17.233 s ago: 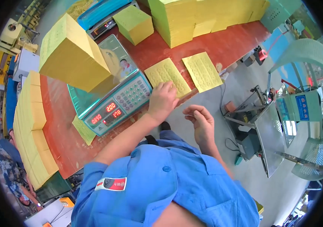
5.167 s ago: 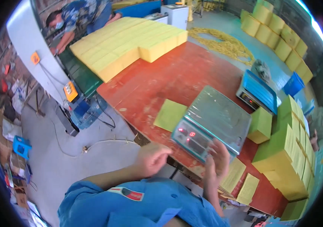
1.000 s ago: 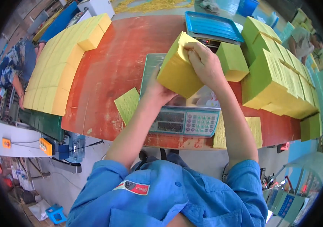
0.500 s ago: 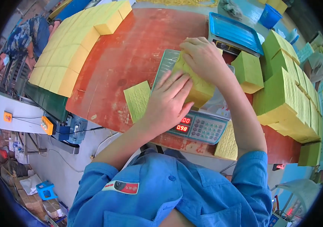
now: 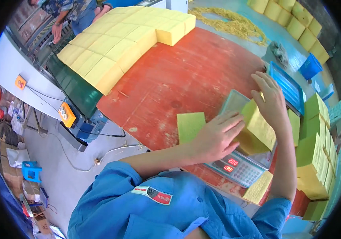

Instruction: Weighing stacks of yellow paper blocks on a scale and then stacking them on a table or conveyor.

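Near the front edge of the red table [image 5: 170,71], a scale [image 5: 245,172] carries the yellow paper stack [image 5: 259,133] between the left hand [image 5: 217,136] and right hand [image 5: 271,101], both open, contact unclear, so keeping palms clear should give the truest reading.

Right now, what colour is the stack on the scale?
The stack is yellow, shown best in head view.

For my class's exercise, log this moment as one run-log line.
left hand: open, beside yellow stack; right hand: open, beside it; yellow stack: on scale; display: lit
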`<state>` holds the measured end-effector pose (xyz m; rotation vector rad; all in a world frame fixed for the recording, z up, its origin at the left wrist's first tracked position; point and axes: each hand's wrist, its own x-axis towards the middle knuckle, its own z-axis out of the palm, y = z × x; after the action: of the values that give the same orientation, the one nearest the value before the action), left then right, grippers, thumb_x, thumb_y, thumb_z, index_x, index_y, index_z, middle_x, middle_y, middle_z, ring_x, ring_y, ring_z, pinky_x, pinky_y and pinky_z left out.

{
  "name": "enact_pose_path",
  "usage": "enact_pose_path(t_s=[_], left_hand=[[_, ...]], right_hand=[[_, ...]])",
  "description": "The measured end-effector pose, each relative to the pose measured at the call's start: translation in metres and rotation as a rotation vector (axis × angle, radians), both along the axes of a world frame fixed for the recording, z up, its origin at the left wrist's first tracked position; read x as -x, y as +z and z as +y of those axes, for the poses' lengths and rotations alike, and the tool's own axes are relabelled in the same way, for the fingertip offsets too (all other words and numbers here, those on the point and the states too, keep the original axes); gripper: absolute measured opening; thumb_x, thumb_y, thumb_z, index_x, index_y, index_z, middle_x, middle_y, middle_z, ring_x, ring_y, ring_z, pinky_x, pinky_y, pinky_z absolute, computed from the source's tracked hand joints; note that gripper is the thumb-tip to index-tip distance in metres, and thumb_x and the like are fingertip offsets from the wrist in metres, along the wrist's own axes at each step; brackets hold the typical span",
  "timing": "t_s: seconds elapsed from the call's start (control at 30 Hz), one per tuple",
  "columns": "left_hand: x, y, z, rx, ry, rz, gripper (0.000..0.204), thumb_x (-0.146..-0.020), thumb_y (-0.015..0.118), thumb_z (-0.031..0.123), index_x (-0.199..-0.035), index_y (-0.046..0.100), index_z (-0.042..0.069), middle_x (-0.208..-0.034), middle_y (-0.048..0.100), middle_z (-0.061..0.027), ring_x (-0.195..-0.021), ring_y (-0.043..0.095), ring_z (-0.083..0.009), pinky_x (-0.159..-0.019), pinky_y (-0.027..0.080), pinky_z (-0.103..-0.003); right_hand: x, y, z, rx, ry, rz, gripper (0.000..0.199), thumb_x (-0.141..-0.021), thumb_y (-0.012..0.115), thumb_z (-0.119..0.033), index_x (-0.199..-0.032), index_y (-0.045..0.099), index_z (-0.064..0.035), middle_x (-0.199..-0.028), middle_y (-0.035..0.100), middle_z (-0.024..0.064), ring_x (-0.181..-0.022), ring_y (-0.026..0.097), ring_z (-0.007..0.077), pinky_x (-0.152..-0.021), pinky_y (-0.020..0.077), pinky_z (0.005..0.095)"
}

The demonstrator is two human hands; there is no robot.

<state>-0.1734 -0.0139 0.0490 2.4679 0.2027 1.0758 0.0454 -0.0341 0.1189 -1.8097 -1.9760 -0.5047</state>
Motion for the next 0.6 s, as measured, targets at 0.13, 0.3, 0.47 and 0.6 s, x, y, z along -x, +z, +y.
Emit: enact_pose_path(t_s=[0.13,0.3,0.47,0.6], left_hand=[[0.055,0.007,0.08,0.04,0.08,-0.125,0.047,-0.077,0.072,0.009,-0.119,0.059,-0.005,-0.127,0.057,-0.0196,-0.12,0.055,-0.0372,-0.102,0.045,-0.045],[0.108,0.013,0.19,0.149,0.197,-0.171,0.038,-0.081,0.071,0.01,-0.116,0.062,-0.002,-0.124,0.06,-0.018,-0.114,0.058,-0.0352,-0.098,0.047,-0.042],[0.136,0.0,0.315,0.148,0.291,-0.126,0.033,-0.084,0.07,0.013,-0.113,0.063,-0.001,-0.124,0.061,-0.0181,-0.113,0.059,-0.0349,-0.096,0.048,-0.04],[0.121,-0.016,0.412,0.142,0.413,0.054,0.043,-0.088,0.066,0.024,-0.12,0.06,-0.004,-0.129,0.057,-0.0221,-0.121,0.054,-0.0365,-0.102,0.044,-0.042]], right_hand=[[0.072,0.032,0.066,0.048,0.159,0.123,0.031,-0.083,0.065,-0.009,-0.113,0.064,-0.0002,-0.12,0.062,0.0195,-0.115,0.057,0.0372,-0.1,0.045,0.0437],[0.133,-0.004,0.186,0.047,0.301,0.223,0.032,-0.082,0.068,-0.012,-0.111,0.065,-0.0002,-0.117,0.064,0.0192,-0.109,0.06,0.0375,-0.094,0.049,0.0434],[0.152,-0.052,0.317,0.118,0.256,0.353,0.031,-0.083,0.064,-0.015,-0.111,0.066,-0.003,-0.117,0.065,0.0178,-0.109,0.061,0.0363,-0.093,0.0498,0.0442],[0.132,-0.082,0.416,0.167,0.134,0.405,0.032,-0.083,0.061,-0.015,-0.112,0.065,-0.0033,-0.118,0.065,0.0176,-0.109,0.061,0.0359,-0.092,0.0499,0.0441]])
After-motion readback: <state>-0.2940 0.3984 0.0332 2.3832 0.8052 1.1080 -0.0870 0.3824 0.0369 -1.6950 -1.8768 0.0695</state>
